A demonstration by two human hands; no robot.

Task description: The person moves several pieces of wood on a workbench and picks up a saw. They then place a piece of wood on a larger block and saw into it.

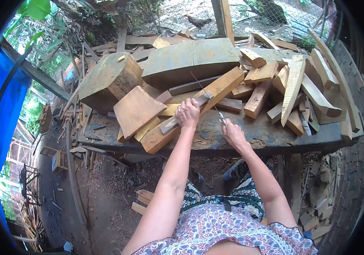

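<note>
My left hand (187, 113) is closed over a short greyish wood strip (170, 125), pressing it onto a long squared beam (228, 83) that lies slanted across the workbench. My right hand (234, 132) grips the handle of a handsaw (215, 107). Its thin blade shows nearly edge-on and crosses the strip just beyond my left fingers, pointing away from me. Left of my left hand, a wide flat wood piece (138, 111) rests tilted on other blocks.
Large thick blocks (192, 57) (105, 80) stand along the back of the worn workbench (228, 142). Several offcuts are heaped at the right, with a pale wedge (293, 87) on top. Blue sheeting (9, 106) hangs at the left. A chicken (198, 21) is beyond the bench.
</note>
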